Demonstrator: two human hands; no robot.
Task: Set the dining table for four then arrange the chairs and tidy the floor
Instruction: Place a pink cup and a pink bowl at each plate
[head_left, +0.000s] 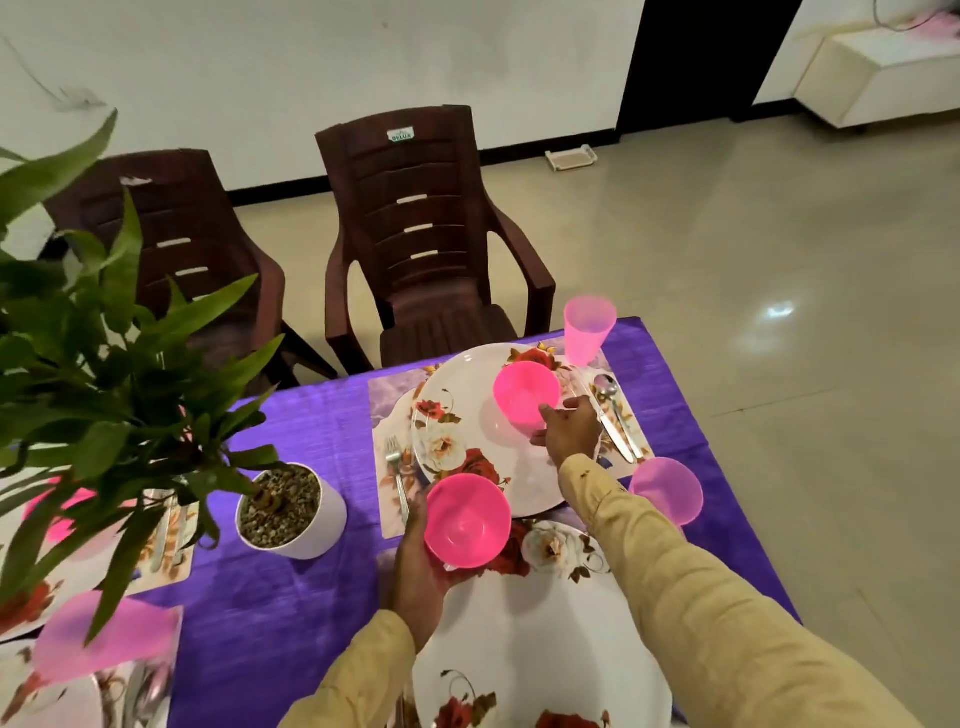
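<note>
— Two round pink plastic bowls concern us. Where is the nearer one?
— Our left hand (415, 571) grasps the near pink bowl (467, 519) from its seven o'clock side, palm and curled fingers against its outer wall. Its mouth is tilted toward us, and it shows between the two plates.
— And the other?
— The far pink bowl (525, 393) sits upright on the far white floral dinner plate (457, 410), toward that plate's two o'clock edge. Our right hand (571, 431) reaches in from five o'clock and its fingertips (543, 411) touch the bowl's near side. Whether they pinch the wall or only rest against it, we cannot tell.
— What surrounds that plate?
— It lies on a pale floral rectangular placemat (395, 395) over the shiny purple tablecloth (311, 431). A steel fork (397, 467) lies at its nine o'clock, a steel knife (615, 436) and a steel spoon (608, 387) at three o'clock, and an upright translucent pink tumbler (589, 330) at one o'clock.
— Closer to us?
— The near white floral plate (519, 649) lies at six o'clock under our sleeves, with a second pink tumbler (667, 491) at its two o'clock. A white pot of pebbles (306, 525) holding a green leafy plant stands at nine o'clock. Beyond the table, at twelve o'clock, stand two dark brown plastic armchairs (421, 234).
</note>
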